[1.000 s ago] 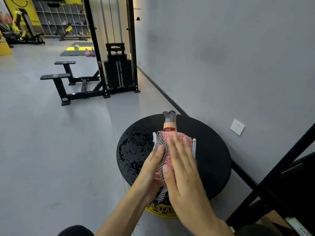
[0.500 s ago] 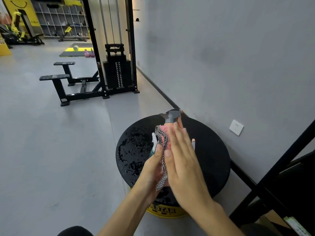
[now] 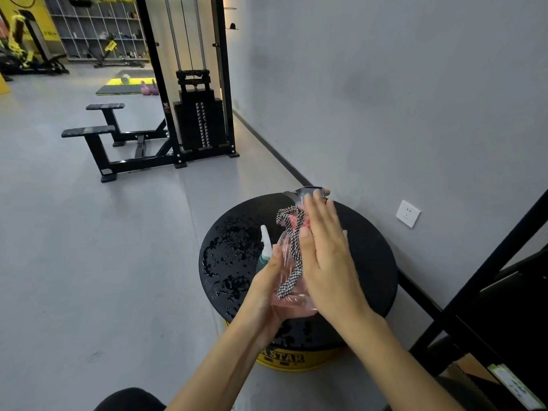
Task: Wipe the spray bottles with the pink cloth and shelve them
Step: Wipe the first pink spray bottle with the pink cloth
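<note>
Wiping a clear pink-tinted plastic spray bottle (image 3: 289, 298) at frame centre, over the round black wet surface (image 3: 370, 262).
The left hand (image 3: 267, 289) grips its body; the right hand (image 3: 326, 256), fingers straight, presses the checked-edged pink cloth (image 3: 292, 232) on it. Rotating the bottle should reach every side.

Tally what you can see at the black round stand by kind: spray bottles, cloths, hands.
Spray bottles: 2 (clear bottle, green bottle)
Cloths: 1 (pink cloth)
Hands: 2 (left hand, right hand)
Total: 5
</note>
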Demonstrator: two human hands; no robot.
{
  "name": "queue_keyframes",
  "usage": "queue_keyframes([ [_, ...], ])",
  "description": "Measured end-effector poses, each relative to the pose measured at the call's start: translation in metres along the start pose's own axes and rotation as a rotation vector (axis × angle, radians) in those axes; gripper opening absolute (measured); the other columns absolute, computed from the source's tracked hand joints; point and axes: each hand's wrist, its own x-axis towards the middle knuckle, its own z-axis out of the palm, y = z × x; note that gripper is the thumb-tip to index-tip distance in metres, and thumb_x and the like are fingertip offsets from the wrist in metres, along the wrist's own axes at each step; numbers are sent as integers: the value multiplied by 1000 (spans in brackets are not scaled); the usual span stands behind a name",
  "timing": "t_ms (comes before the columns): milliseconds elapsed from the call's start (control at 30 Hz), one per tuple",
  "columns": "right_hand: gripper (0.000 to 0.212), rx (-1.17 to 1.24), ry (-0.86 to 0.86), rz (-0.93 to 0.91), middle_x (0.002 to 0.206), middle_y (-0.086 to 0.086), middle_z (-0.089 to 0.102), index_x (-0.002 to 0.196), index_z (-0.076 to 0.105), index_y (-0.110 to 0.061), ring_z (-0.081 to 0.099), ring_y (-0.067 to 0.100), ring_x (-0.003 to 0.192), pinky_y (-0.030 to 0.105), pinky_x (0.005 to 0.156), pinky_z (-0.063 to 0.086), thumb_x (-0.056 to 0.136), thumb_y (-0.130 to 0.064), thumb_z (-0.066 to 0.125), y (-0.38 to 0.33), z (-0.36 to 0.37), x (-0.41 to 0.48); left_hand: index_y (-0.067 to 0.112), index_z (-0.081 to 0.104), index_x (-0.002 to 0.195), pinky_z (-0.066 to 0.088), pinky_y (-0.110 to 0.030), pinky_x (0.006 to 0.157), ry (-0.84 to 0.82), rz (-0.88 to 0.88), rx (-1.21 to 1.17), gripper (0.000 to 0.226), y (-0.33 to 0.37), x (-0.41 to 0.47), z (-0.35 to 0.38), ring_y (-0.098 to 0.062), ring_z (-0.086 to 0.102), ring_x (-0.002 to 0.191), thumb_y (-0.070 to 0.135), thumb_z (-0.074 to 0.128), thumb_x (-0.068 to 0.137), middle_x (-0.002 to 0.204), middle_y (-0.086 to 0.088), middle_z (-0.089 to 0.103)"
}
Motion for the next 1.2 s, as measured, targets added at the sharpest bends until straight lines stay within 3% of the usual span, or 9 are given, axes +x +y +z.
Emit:
queue_keyframes([
  [100, 52, -25, -2, -60, 160, -19, -1, 153, 8, -30, -9, -2, 146, 39, 122, 4, 103, -41, 17, -3, 4, -18, 31, 72, 104, 57, -36, 73, 0, 12, -3, 45, 2, 2, 1, -15, 69, 97, 61, 50, 78, 106, 3, 73],
  [167, 56, -101, -26, -122, 161, -16, -5, 154, 2, -27, -9, 4, 147, 36, 121, 3, 101, -40, 17, -5, 10, -41, 21, 71, 108, 55, -27, 80, 13, 11, -52, 48, 3, 3, -1, -13, 67, 104, 55, 51, 80, 111, -2, 72],
  [400, 51, -136, -8, -133, 159, -21, -8, 151, -3, -36, -9, 5, 148, 41, 120, 5, 102, -35, 14, -2, 18, -43, 29, 68, 118, 39, -37, 107, 52, -15, -27, 57, -3, 3, -4, -16, 55, 123, 66, 58, 77, 129, -2, 63],
  [500, 50, 13, -7, -58, 159, -21, 0, 152, 12, -32, -10, -3, 145, 24, 120, -2, 103, -38, 19, 2, 8, -16, 34, 71, 109, 55, -38, 80, 5, -30, 20, 52, -2, 3, -1, -19, 65, 108, 68, 58, 73, 120, -3, 68],
  [567, 49, 68, -4, -8, 160, -18, -1, 152, 16, -30, -11, -5, 145, 25, 121, 2, 105, -35, 23, 3, 3, -4, 33, 68, 113, 56, -45, 76, 11, -50, 35, 59, -5, 3, -2, -24, 66, 99, 72, 59, 69, 116, -5, 69],
  [867, 57, -119, -37, -116, 160, -21, -6, 152, 2, -33, -9, 4, 147, 32, 121, 3, 99, -40, 22, -3, 16, -56, 16, 53, 134, 39, -36, 108, 10, -48, -73, 72, -6, 0, -8, -22, 51, 128, 62, 61, 79, 135, -9, 57],
  [1000, 52, -78, -38, -109, 160, -21, -1, 152, 8, -32, -8, 1, 147, 22, 120, -2, 102, -40, 19, -1, 11, -40, 22, 62, 121, 55, -25, 84, -40, -60, 2, 59, -6, -3, -6, -13, 65, 108, 60, 49, 78, 114, 0, 70],
  [1133, 48, 97, -84, 52, 159, -22, 7, 151, 21, -33, -8, -9, 143, 7, 111, -4, 103, -37, 24, 0, -9, -5, 29, 66, 116, 56, -38, 69, -70, -97, 87, 83, -10, -4, -6, -20, 70, 90, 78, 71, 49, 106, -3, 71],
  [1200, 47, 70, -78, 31, 159, -22, 6, 150, 21, -34, -10, -8, 143, 5, 109, -4, 104, -36, 25, -2, -9, -6, 33, 70, 108, 56, -40, 69, -77, -88, 80, 70, -9, -4, -6, -20, 70, 89, 78, 66, 55, 105, -3, 72],
])
